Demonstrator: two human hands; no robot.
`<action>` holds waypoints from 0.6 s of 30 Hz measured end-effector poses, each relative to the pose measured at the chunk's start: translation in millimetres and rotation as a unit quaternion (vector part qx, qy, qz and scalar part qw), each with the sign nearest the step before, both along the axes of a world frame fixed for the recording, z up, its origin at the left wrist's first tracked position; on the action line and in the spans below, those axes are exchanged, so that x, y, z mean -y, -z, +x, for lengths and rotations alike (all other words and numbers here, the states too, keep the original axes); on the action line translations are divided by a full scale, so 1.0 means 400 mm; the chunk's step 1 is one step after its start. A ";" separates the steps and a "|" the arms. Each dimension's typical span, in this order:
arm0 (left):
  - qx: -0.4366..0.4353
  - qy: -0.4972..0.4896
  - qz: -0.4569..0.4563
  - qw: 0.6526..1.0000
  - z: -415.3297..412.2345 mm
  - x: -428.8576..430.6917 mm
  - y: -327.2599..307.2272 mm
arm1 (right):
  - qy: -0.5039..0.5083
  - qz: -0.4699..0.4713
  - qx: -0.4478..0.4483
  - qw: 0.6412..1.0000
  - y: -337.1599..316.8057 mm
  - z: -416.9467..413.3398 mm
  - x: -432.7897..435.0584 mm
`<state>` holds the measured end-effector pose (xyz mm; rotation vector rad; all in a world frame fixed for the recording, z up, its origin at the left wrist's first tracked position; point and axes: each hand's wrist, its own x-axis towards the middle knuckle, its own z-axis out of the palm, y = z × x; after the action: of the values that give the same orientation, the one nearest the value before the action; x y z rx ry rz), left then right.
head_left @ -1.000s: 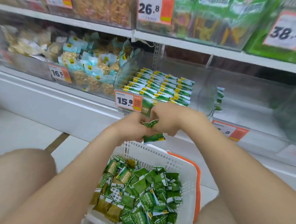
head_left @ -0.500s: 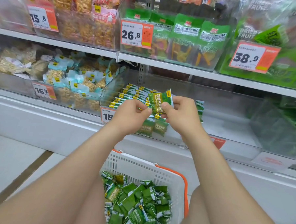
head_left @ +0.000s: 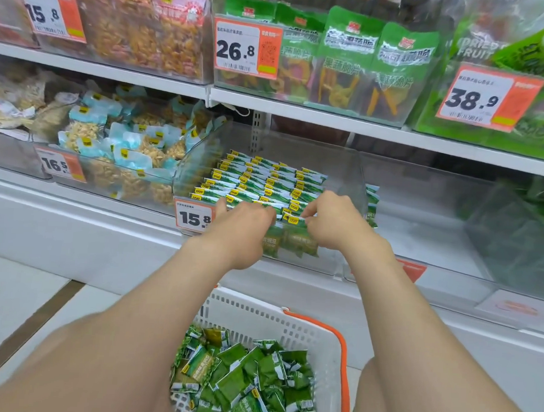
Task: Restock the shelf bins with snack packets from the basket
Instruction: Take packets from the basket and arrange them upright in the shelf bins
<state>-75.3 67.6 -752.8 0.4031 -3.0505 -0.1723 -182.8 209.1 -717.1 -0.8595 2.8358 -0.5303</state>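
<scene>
A clear shelf bin (head_left: pixel 345 165) holds neat rows of green snack packets (head_left: pixel 259 180) with yellow labels. My left hand (head_left: pixel 241 226) and my right hand (head_left: pixel 336 225) are at the bin's front edge. Between them stands a small stack of green packets (head_left: pixel 291 241), inside the front wall. My right fingers pinch the stack's top edge; my left fingers curl over its other side. Below, between my knees, a white basket (head_left: pixel 259 309) with an orange handle (head_left: pixel 342 351) holds several loose green packets (head_left: pixel 242 380).
A 15.8 price tag (head_left: pixel 193 217) hangs on the bin front. To the left is a bin of pale blue packets (head_left: pixel 119 141), to the right a mostly bare clear bin (head_left: pixel 421 213). The upper shelf (head_left: pixel 300 113) carries bagged snacks overhead.
Both hands rose from above the basket with green packets, lifted them to the shelf, and now hold them down in the front row of the bin.
</scene>
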 end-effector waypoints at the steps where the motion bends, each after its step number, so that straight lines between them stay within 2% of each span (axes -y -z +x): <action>1: 0.003 0.006 -0.009 1.000 -0.005 0.000 0.001 | 0.004 0.007 0.030 1.000 0.001 -0.007 0.005; 4: -0.004 0.022 -0.017 1.000 -0.021 0.006 0.003 | 0.032 0.024 0.104 0.994 0.001 -0.038 0.024; 8: -0.015 0.026 -0.019 0.999 -0.037 0.014 0.003 | 0.096 0.047 0.145 0.984 0.001 -0.063 0.042; 15: -0.035 0.036 -0.024 0.998 -0.055 0.028 -0.001 | 0.138 -0.012 0.267 0.954 -0.006 -0.066 0.061; 18: -0.036 0.034 -0.032 0.998 -0.056 0.027 -0.002 | 0.147 -0.031 0.280 0.948 -0.002 -0.062 0.069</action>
<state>-97.7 56.9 -752.1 0.2836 -2.9916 -0.0912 -207.6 181.6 -716.2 -0.2248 2.4244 -0.7596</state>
